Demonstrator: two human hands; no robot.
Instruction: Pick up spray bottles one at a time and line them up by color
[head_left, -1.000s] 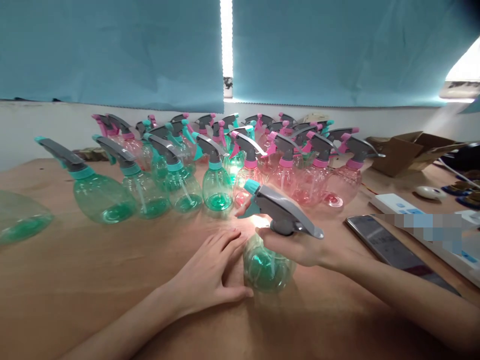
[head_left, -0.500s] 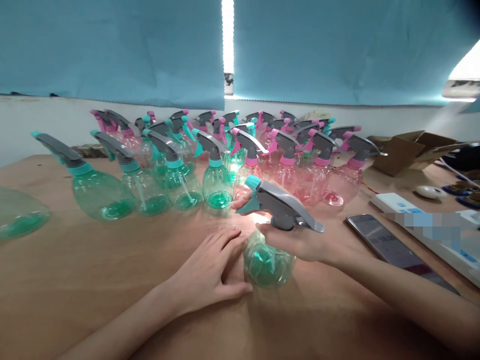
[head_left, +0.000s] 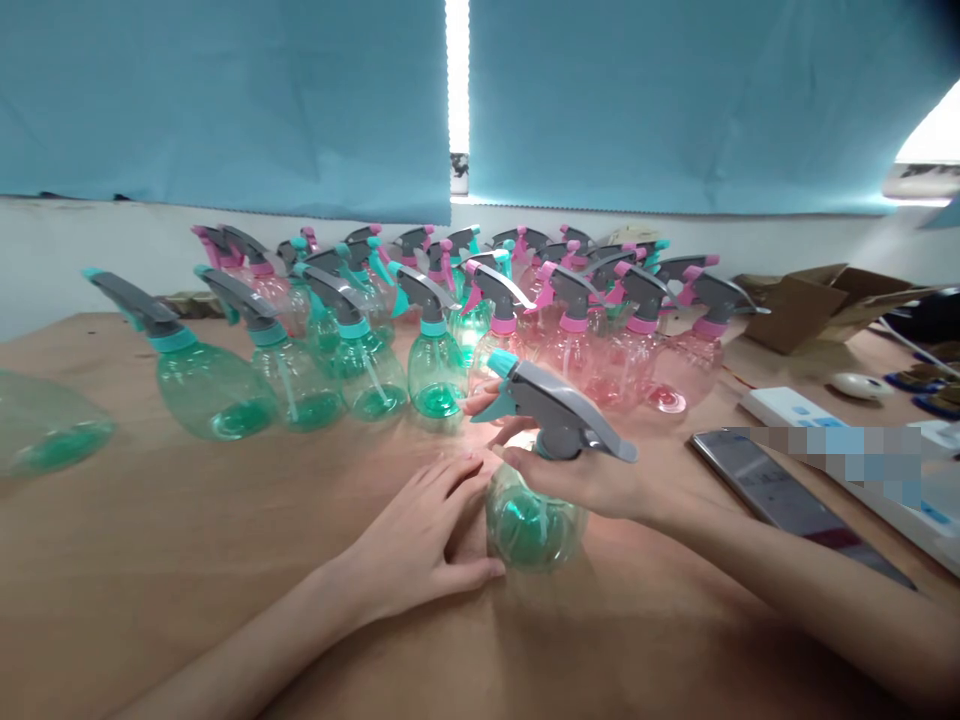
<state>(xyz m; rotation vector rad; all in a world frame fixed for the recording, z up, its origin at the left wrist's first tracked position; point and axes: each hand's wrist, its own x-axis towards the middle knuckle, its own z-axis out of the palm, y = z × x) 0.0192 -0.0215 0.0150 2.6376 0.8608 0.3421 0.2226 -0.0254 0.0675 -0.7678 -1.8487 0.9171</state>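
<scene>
A left blue curtain (head_left: pixel 225 100) and a right blue curtain (head_left: pixel 675 100) hang on the far side, a bright strip of light (head_left: pixel 457 75) between them. More glare (head_left: pixel 937 125) shows far right. Below is a white wall (head_left: pixel 90 240); nearer, a brown table (head_left: pixel 187 560).

The premises are presenting as a workroom. Ranks of near-identical trigger spray bottles (head_left: pixel 435 372) are crowding the wooden tabletop (head_left: pixel 225 560) at ten to one o'clock, in numbers exceeding household use. An open cardboard box (head_left: pixel 787 312) is sitting at two o'clock; a smartphone (head_left: pixel 787 500) is lying at three. Blue curtains (head_left: pixel 225 100) are hanging at twelve.
</scene>
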